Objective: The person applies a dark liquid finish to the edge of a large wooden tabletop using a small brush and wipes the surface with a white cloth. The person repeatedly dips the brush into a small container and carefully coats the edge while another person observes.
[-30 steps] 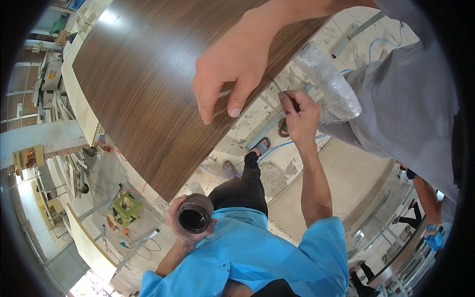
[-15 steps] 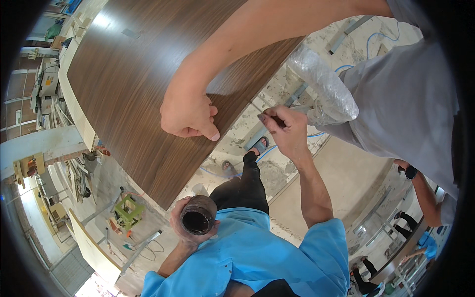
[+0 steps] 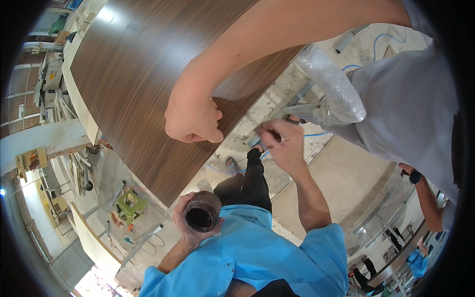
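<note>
My left hand (image 3: 181, 218) is wrapped round a dark-stained jar (image 3: 207, 199), its open mouth showing dark brown liquid inside. At the long edge of a brown wood-grain panel (image 3: 143, 89), my right hand (image 3: 286, 146) hovers, just off the side. Its fingers are pinched on a thin stick, plain half a second ago but now smeared by motion. Over the panel, a co-worker's hand (image 3: 193, 119) rests curled near the same edge, the arm reaching in from the upper right.
The co-worker in a grey shirt (image 3: 405, 104) stands right of the panel, beside a clear plastic-wrapped bundle (image 3: 331, 84). A green stool-like frame (image 3: 129, 205) and metal bars stand at lower left. A blue hose (image 3: 316, 134) crosses the floor.
My right hand has drawn down slightly, away from the panel's edge, and is blurred. The jar stays in my left hand. The co-worker's hand has shifted slightly right and its thumb has tucked in.
</note>
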A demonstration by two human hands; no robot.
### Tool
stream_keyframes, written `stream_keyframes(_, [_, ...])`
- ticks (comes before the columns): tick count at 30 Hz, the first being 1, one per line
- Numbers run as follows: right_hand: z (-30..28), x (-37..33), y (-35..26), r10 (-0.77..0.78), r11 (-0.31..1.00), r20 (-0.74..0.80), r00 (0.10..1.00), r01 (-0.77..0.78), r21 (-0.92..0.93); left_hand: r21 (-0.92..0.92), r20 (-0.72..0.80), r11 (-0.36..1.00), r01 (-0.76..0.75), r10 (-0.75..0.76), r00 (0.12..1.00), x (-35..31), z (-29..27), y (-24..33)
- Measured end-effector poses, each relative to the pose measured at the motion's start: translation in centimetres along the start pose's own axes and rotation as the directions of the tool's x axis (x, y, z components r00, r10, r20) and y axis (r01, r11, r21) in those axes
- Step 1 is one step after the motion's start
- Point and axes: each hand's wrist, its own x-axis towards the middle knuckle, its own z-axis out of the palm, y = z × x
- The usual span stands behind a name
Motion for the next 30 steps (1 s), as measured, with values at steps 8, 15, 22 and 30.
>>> stream_keyframes(8, [2.2,-1.5,0.5,0.051,0.999,0.005,0.999,-0.051,-0.002,0.025,-0.003,0.999,-0.025,0.025,1.0,-0.3,-0.3,-0.2])
stream_keyframes(15, [4.2,-5.3,-0.8,-0.016,0.999,0.147,0.989,0.01,0.041,0.031,0.004,0.998,-0.049,0.049,0.999,-0.4,-1.0,-0.4])
stream_keyframes(22, [4.7,-4.9,-1.7,0.125,0.992,0.063,0.99,-0.127,0.022,0.01,0.024,0.998,-0.055,0.054,0.998,-0.5,-1.4,-0.4])
stream_keyframes(30, [5.4,-6.4,-1.8,0.169,0.981,0.037,0.985,-0.172,0.093,0.023,-0.002,0.997,-0.076,0.076,0.997,-0.9,-2.1,-0.4])
